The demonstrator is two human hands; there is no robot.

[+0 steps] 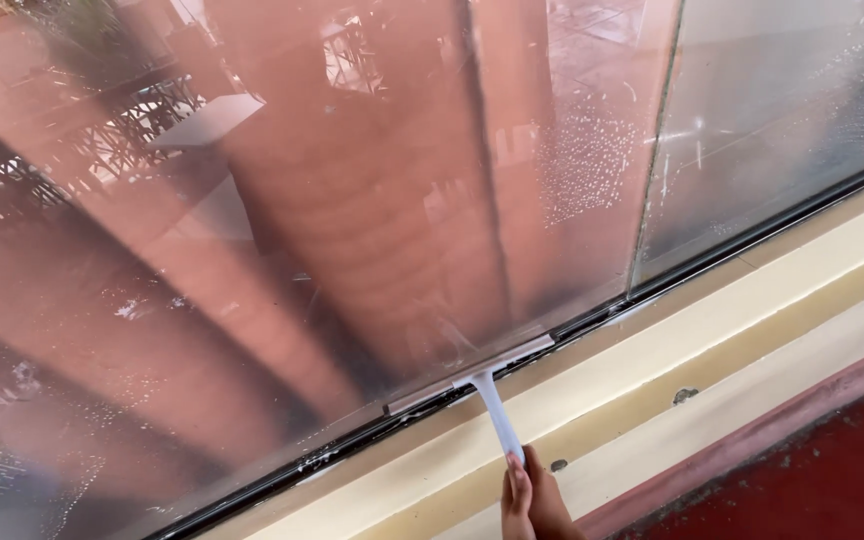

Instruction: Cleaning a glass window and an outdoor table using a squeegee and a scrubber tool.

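A hand (530,500) at the near edge is gripping the white plastic handle of a squeegee (492,395), fingers closed around its lower end; which hand it is I cannot tell, and no other is showing. The squeegee's long flat blade is pressing against the bottom of the glass pane (252,250), right at the dark frame rail (592,315). The broad band of glass above the blade is looking smooth and streak-free, so that strip seems finished. Soapy droplets are clinging further right (582,160) and at the near left corner, so those patches look unwiped. Below is running a cream painted ledge (752,330), chipped in spots, beside red flooring (832,470).
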